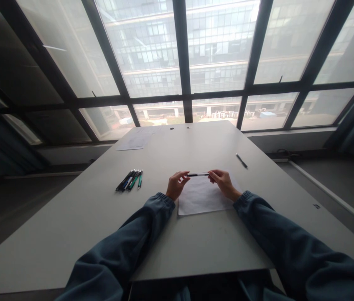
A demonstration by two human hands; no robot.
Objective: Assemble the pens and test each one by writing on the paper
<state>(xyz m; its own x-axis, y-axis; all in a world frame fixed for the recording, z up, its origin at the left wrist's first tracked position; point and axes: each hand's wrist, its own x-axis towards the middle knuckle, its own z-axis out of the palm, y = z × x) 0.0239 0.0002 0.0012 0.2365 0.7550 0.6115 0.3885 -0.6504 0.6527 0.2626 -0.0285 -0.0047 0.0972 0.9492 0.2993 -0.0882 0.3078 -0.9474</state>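
Holding one pen [198,174] — two hands [199,184], one sheet [205,198] beneath.

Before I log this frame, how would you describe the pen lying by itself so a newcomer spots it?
Start at the white table below the windows. Look beyond the paper, to its right, for the lone pen, slim and dark. It lies by itself, unlike the bunched pens at left and the held pen between left hand and right hand.
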